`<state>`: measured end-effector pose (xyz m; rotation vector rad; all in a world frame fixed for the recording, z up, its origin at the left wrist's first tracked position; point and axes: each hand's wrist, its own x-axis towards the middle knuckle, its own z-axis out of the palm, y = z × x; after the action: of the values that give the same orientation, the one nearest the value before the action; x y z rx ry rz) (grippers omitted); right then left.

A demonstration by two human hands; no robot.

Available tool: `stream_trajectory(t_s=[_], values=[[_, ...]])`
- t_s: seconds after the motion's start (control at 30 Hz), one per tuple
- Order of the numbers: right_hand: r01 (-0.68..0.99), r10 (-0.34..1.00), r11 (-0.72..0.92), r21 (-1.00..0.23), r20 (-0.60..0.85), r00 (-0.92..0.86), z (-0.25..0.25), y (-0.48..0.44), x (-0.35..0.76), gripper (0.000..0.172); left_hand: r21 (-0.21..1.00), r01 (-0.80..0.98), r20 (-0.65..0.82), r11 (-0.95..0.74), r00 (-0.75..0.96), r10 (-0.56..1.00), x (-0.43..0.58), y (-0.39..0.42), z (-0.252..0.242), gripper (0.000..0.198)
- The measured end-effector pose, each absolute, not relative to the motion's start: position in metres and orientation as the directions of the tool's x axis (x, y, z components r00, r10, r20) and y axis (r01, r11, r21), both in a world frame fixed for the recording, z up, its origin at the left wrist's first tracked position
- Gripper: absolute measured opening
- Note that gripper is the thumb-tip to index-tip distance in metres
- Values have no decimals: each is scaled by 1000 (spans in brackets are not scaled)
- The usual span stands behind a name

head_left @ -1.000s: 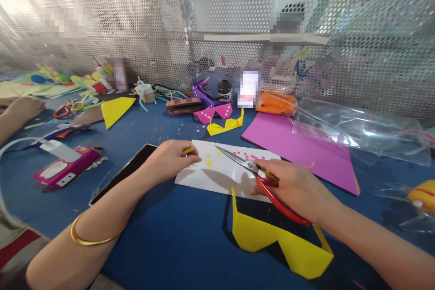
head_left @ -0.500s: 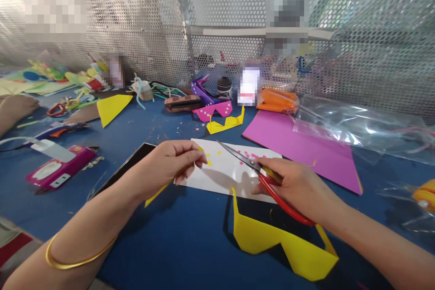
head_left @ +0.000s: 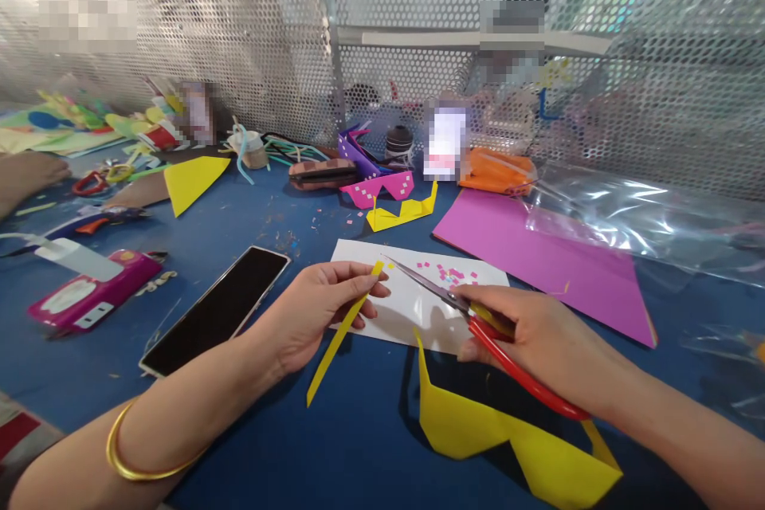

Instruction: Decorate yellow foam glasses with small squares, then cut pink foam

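My left hand (head_left: pixel 335 303) pinches a narrow yellow strip (head_left: pixel 338 352), which slants from my fingertips down toward the table. In my right hand (head_left: pixel 519 327) are scissors (head_left: pixel 502 351) with red handles; their blades look closed or nearly so, and the tips come close to the strip's upper end. Beneath both hands lies a white sheet (head_left: pixel 412 319) with small pink squares (head_left: pixel 449 275) and a yellow bit on it. Nearest me stand yellow paper glasses (head_left: pixel 490 434), partly behind my right wrist.
A black phone (head_left: pixel 218 311) lies left of the sheet, beyond it a magenta glue gun (head_left: pixel 92 295). Behind are smaller yellow glasses (head_left: pixel 403 213) and pink glasses (head_left: pixel 379 189). Purple sheets (head_left: pixel 550 263) and clear plastic (head_left: pixel 645 215) lie right. Another person's hand (head_left: pixel 29 175) rests far left.
My left hand has moved right and turned, bringing the yellow strip into fuller view near the scissor tips. The phone shows more fully. The view has shifted slightly.
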<state>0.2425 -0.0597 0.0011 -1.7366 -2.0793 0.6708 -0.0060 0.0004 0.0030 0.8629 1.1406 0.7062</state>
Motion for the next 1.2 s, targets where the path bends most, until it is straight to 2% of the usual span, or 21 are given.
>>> stream_trajectory(t_s=[0.13, 0.33, 0.57, 0.8, 1.0, 1.2], values=[[840, 982, 130, -527, -46, -181, 4, -63, 241, 57, 871, -36, -465, 490, 259, 846, -6, 1, 3, 8], [879, 980, 126, -460, -81, -182, 2, -62, 243, 56, 867, -13, -481, 498, 238, 844, -2, -1, 5, 16], [884, 976, 134, -449, -95, -196, -6, -63, 242, 55, 856, -5, -504, 517, 221, 835, 0, -3, 7, 12], [815, 958, 134, -564, -138, -253, -9, -64, 240, 40, 838, 5, -534, 546, 214, 818, 2, -3, 4, 14], [787, 947, 136, -601, -154, -281, -12, -64, 241, 41, 832, 2, -542, 554, 214, 813, 2, -3, 3, 16], [751, 926, 95, -654, -219, -308, -7, -63, 239, 34, 834, 26, -544, 552, 209, 812, 3, -3, 3, 16]])
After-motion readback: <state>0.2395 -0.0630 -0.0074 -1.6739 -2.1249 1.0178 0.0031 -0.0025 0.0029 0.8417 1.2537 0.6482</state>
